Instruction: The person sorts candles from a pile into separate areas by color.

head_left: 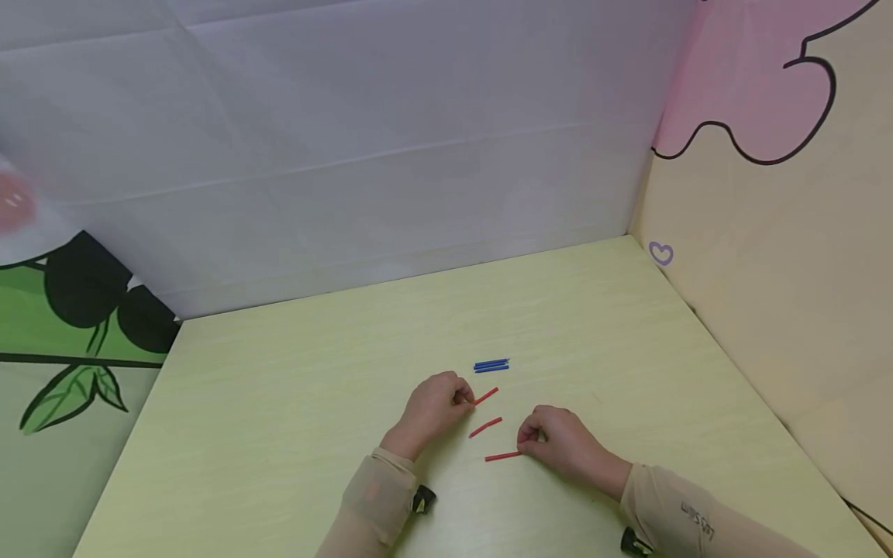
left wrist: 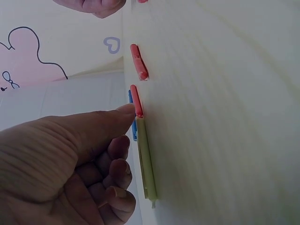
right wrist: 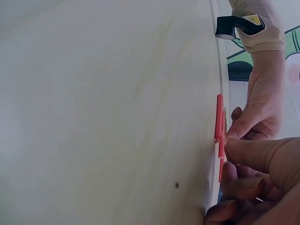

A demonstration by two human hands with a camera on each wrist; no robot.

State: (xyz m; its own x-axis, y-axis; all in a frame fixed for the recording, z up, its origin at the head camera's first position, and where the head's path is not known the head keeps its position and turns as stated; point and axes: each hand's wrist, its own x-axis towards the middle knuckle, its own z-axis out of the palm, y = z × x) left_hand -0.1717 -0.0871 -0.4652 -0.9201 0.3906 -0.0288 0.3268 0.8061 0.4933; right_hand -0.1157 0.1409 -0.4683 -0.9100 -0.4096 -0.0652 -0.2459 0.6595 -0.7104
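Three thin red sticks lie between the two hands. My left hand pinches the near end of the upper red stick between thumb and fingers. Its other fingers are curled in the left wrist view, beside pale yellow-green sticks on the table. The middle red stick lies slanted, apart from both hands. My right hand pinches the right end of the lowest red stick, which lies along the table. In the right wrist view, the red sticks overlap and the right fingertips hide part of them.
Several blue sticks lie side by side beyond the hands. The pale table meets a white wall cloth at the back and a cream panel on the right. Dark wrist devices sit at the sleeves.
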